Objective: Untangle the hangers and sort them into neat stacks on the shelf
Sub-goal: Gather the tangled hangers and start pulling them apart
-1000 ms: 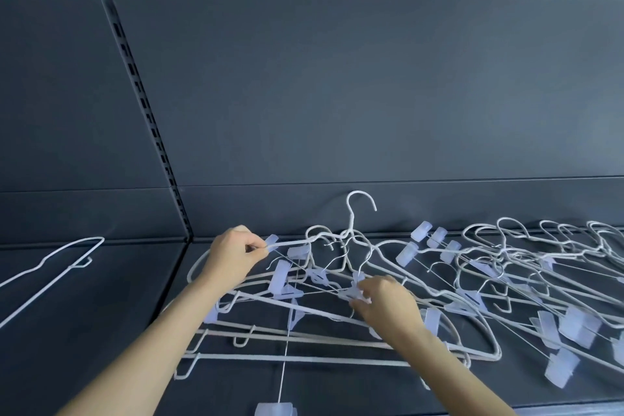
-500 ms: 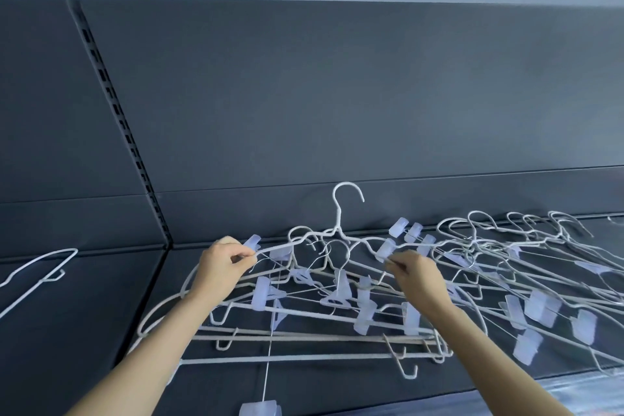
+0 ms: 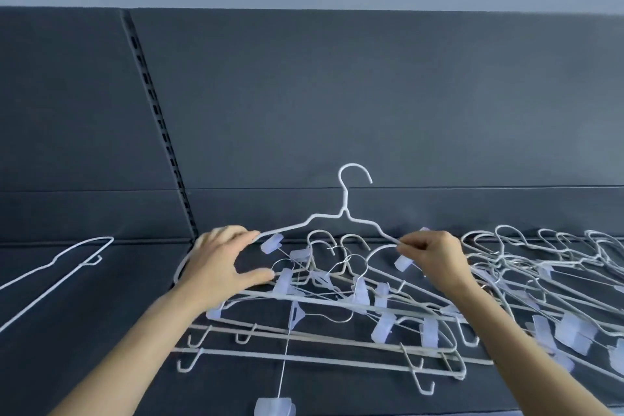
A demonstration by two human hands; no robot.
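A white wire hanger (image 3: 345,213) with pale clips is raised upright above a tangled pile of white hangers (image 3: 337,321) on the dark shelf (image 3: 101,331). My left hand (image 3: 219,263) holds its left shoulder, fingers curled over the wire, thumb spread below. My right hand (image 3: 432,253) pinches its right shoulder by a clip. A clip (image 3: 274,407) hangs on a thin wire over the shelf's front edge. More tangled clip hangers (image 3: 540,267) lie to the right.
A single white hanger (image 3: 57,267) lies apart on the left shelf section. A slotted upright rail (image 3: 158,132) divides the dark back panels. The shelf's front edge runs along the bottom of view.
Both hands have lifted one hanger up out of the pile; its hook now stands well above the rest. My right hand moved from the pile's middle to the hanger's right shoulder.
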